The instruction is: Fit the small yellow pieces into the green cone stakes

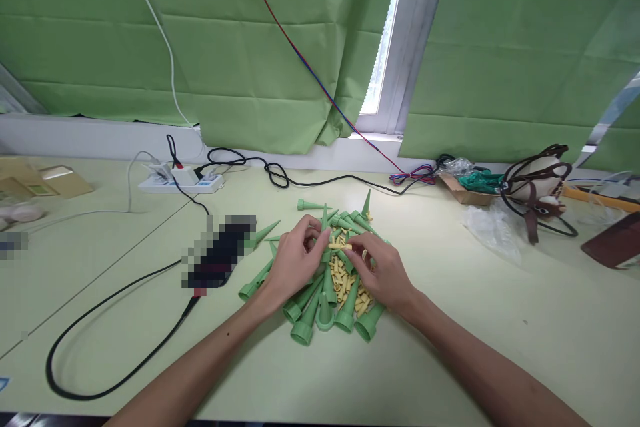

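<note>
Green cone-shaped spikes (305,328) lie in a pile on the pale table, around a heap of small yellow pieces (341,278). Over the left side of the pile, my left hand (299,257) is closed round a green spike (325,220) whose tip points up and away. Just to its right, my right hand (379,267) pinches a small yellow piece (341,246) between thumb and finger, close to the green spike. Whether the yellow piece touches the spike is hard to tell.
Left of the pile lies a blurred dark device (223,254) with a black cable. A power strip (183,184) sits at the back left. At the right are a clear plastic bag (493,230), a cardboard box (465,191) and a brown item (613,240).
</note>
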`<action>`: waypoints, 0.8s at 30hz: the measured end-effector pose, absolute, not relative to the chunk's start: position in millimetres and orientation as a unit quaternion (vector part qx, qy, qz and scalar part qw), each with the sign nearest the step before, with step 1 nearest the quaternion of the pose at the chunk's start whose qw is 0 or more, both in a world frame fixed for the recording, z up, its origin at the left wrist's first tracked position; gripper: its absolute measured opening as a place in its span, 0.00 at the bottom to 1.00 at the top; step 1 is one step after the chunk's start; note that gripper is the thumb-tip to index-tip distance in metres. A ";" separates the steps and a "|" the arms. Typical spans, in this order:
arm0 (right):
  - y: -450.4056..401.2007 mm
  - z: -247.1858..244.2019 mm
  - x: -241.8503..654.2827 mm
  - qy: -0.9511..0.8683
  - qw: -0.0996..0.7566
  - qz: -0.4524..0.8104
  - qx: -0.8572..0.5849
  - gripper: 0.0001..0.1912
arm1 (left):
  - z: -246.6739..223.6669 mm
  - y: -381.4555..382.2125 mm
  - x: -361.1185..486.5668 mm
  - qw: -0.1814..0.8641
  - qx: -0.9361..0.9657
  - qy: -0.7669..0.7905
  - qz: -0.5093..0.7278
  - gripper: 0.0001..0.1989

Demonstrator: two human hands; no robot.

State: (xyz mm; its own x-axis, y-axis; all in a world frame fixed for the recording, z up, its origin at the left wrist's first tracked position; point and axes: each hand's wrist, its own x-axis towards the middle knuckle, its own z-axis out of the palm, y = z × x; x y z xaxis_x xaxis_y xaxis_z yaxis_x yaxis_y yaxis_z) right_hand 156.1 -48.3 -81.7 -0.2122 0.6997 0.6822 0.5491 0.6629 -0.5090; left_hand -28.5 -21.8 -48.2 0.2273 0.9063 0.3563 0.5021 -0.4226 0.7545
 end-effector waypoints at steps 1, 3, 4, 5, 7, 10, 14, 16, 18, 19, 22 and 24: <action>-48.2 -81.7 156.0 -0.776 0.481 0.081 -0.401 0.05 | -48.7 -21.9 -28.2 0.260 0.740 0.471 0.403 0.13; -47.9 -81.9 155.9 -0.776 0.482 0.084 -0.397 0.05 | -49.6 -22.2 -27.5 0.274 0.738 0.465 0.406 0.13; -47.8 -82.1 155.9 -0.776 0.483 0.085 -0.395 0.05 | -49.9 -22.4 -27.2 0.278 0.737 0.462 0.408 0.13; -47.6 -82.3 155.9 -0.777 0.484 0.084 -0.394 0.05 | -50.2 -22.5 -26.9 0.282 0.737 0.459 0.408 0.13; -47.2 -82.9 155.9 -0.779 0.482 0.081 -0.393 0.04 | -50.7 -22.4 -26.6 0.289 0.737 0.453 0.409 0.13; -46.8 -83.4 156.2 -0.781 0.480 0.080 -0.392 0.05 | -52.3 -21.0 -26.8 0.304 0.737 0.444 0.410 0.13; -46.5 -83.5 157.1 -0.783 0.476 0.082 -0.391 0.05 | -54.6 -17.7 -27.7 0.331 0.730 0.437 0.408 0.13; -46.2 -83.7 157.4 -0.783 0.477 0.084 -0.390 0.05 | -54.6 -16.5 -28.1 0.345 0.727 0.433 0.407 0.13; -45.9 -83.9 157.6 -0.782 0.478 0.085 -0.392 0.05 | -53.6 -16.0 -28.4 0.359 0.726 0.425 0.405 0.14; -45.8 -84.1 157.6 -0.781 0.478 0.086 -0.393 0.05 | -52.8 -16.0 -28.6 0.365 0.727 0.419 0.403 0.14; -45.5 -84.4 157.6 -0.780 0.479 0.092 -0.392 0.05 | -50.5 -16.4 -28.8 0.389 0.730 0.405 0.390 0.17; -45.3 -84.4 157.7 -0.779 0.480 0.097 -0.391 0.05 | -49.2 -16.8 -28.9 0.408 0.728 0.400 0.379 0.18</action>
